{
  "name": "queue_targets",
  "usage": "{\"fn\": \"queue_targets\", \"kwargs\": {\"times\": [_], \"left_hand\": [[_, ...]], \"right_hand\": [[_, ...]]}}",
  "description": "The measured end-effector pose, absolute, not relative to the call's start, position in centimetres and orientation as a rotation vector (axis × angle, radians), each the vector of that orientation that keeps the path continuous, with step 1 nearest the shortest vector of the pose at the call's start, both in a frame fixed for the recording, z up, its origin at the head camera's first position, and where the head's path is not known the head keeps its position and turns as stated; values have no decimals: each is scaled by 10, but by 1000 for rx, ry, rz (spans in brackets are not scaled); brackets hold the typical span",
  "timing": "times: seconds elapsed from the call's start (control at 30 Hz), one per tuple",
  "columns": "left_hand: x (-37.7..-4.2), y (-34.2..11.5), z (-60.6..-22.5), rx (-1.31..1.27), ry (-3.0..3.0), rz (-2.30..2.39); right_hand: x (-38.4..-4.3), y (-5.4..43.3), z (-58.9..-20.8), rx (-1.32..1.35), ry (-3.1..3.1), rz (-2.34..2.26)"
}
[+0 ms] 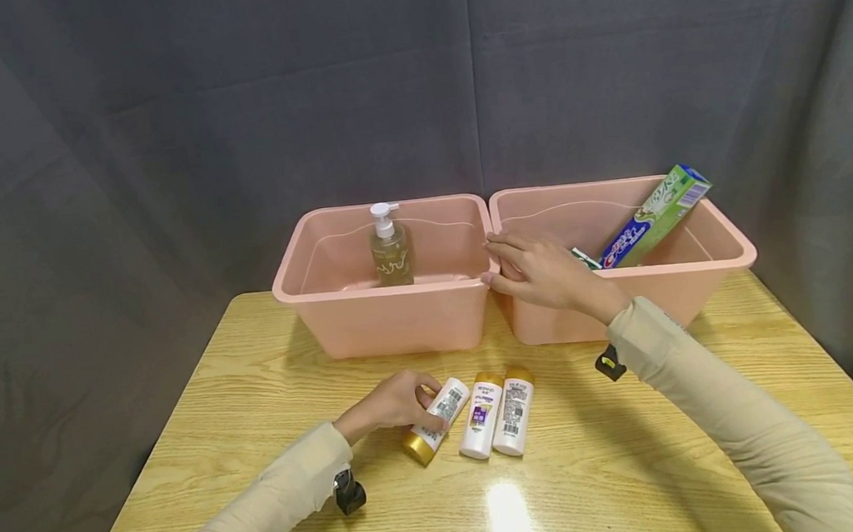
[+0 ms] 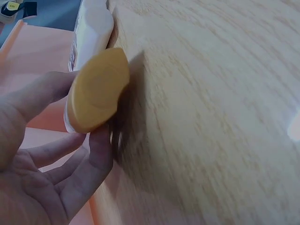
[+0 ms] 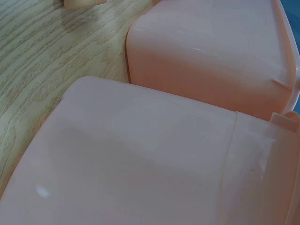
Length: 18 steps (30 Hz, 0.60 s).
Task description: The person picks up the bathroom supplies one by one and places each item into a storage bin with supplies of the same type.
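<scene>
While my left hand (image 1: 400, 402) pinches the gold-capped bottle (image 1: 448, 404), I should squeeze softly, right hand (image 1: 547, 271) spread by pink bins (image 1: 401, 322).

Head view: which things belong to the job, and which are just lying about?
Likely the job:
tube in the left hand
two tubes beside it
left bin, right bin
perhaps the pump bottle and toothpaste box inside them

Apparently just surroundings:
dark curtain
black wrist cameras
</scene>
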State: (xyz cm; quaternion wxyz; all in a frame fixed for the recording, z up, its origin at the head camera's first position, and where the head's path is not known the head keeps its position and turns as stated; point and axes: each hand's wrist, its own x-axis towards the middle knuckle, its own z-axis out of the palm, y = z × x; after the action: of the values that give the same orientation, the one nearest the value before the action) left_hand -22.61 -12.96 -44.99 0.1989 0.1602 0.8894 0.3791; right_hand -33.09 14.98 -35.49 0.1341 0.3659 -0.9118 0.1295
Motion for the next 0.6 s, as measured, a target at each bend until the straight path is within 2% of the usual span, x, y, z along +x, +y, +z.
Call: {"fn": "queue_targets", "kwargs": {"times": [0.6], "left_hand": [[-226,-133,-449,443,2417,1184]], "right_hand": [[-328,150,-353,1055,-2620,380]]}}
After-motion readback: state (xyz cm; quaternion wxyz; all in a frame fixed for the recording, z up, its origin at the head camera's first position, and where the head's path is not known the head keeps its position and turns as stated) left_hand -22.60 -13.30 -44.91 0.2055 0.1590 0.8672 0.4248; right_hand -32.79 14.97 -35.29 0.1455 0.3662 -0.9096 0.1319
